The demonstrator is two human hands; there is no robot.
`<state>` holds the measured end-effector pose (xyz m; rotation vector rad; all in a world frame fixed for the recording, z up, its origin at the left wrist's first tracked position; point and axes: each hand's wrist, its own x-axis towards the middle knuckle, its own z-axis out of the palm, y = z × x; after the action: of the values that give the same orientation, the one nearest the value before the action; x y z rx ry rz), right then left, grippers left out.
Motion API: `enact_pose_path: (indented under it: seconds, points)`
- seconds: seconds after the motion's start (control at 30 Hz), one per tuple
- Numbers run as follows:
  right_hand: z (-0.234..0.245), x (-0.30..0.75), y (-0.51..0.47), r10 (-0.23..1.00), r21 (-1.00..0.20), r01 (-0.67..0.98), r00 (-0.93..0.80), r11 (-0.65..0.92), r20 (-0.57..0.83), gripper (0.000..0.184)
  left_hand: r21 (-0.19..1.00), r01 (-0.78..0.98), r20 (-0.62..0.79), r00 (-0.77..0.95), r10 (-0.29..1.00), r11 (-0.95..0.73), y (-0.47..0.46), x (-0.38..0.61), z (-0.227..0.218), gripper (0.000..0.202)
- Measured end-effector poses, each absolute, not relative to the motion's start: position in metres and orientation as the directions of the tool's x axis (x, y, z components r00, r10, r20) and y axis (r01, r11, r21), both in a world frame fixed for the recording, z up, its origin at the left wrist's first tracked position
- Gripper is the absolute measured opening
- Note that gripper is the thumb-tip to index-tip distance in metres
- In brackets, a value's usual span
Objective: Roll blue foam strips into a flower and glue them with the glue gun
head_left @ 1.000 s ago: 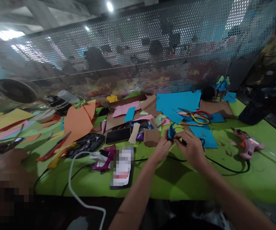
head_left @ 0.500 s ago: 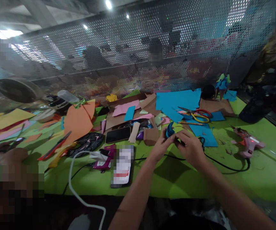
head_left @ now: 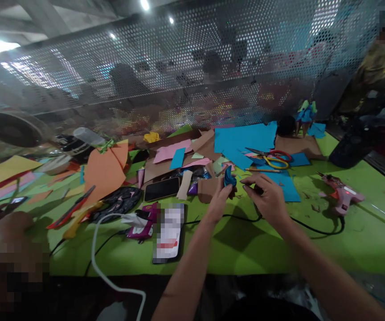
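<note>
One head-worn camera looks forward and down (fairly close) over the hands (head_left: 268, 196) toward a perforated screen (head_left: 186, 58).

Perforated metal screen (head_left: 165, 67) behind green-topped table (head_left: 362, 252), slanting upward to the right; dim shapes through holes. Overhead: grey beam (head_left: 38, 18), bright lamp (head_left: 145, 4). Darkness below table edge.

Craft workshop: coloured paper (head_left: 246, 135), scissors (head_left: 267, 155), glue gun (head_left: 345, 197).

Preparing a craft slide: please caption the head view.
The left hand holds a curled blue paper over the green table; the right hand hovers just apart, a glue gun lying farther right.
</note>
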<state>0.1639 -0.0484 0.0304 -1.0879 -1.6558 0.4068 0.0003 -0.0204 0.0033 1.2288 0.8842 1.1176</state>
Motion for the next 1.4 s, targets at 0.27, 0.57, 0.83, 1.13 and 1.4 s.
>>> enact_pose_path:
  seconds: [0.27,0.57,0.83,1.13,1.4]
  points:
    - [0.0250,0.1617,-0.0475,0.764,-0.633,0.476,-0.144,0.611,0.629,0.022,0.985,-0.170,0.083,0.249,0.965,-0.041,-0.0180,-0.0018,-0.0010,0.050]
    - [0.0227,0.1602,-0.0477,0.743,-0.577,0.523,-0.180,0.627,0.644,0.022,0.980,-0.195,0.099,0.260,0.961,-0.048,-0.0173,-0.0013,-0.0028,0.043]
    - [0.0234,0.1609,-0.0473,0.734,-0.566,0.526,-0.181,0.635,0.655,0.023,0.984,-0.176,0.089,0.266,0.960,-0.043,-0.0195,-0.0010,0.0012,0.045]
    - [0.0234,0.1610,-0.0470,0.738,-0.572,0.525,-0.178,0.630,0.650,0.023,0.988,-0.141,0.102,0.275,0.956,-0.065,-0.0174,-0.0019,-0.0007,0.044]
    - [0.0287,0.1633,-0.0487,0.765,-0.639,0.480,-0.117,0.601,0.633,0.019,0.991,-0.008,0.135,0.235,0.963,-0.136,-0.0194,-0.0042,-0.0005,0.042]
